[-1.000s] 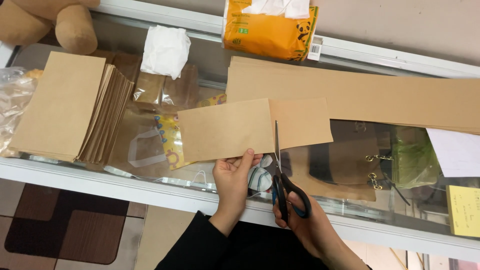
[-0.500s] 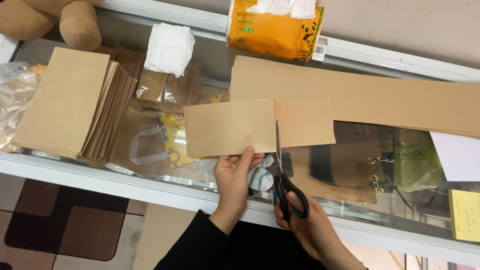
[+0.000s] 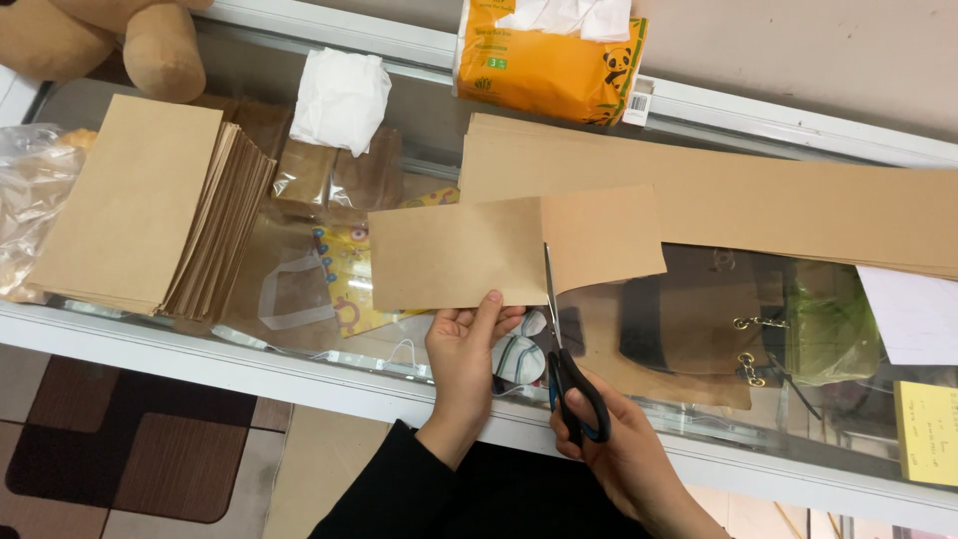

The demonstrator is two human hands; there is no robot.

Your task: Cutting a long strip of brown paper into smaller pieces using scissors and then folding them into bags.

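Note:
My left hand pinches the lower edge of a brown kraft paper strip, thumb on top. My right hand grips blue-handled scissors, whose blades point up and away from me and cut across the strip at about its middle. The part of the strip right of the blades hangs free over the glass counter top. A long stack of uncut brown paper sheets lies just behind.
A pile of cut brown paper pieces lies at the left. A white tissue, an orange tissue pack and a plush toy lie at the back. Yellow notes and white paper lie at the right.
The scissor blades have advanced up through the strip, and the cut reaches further toward its far edge. Both hands stay in about the same place.

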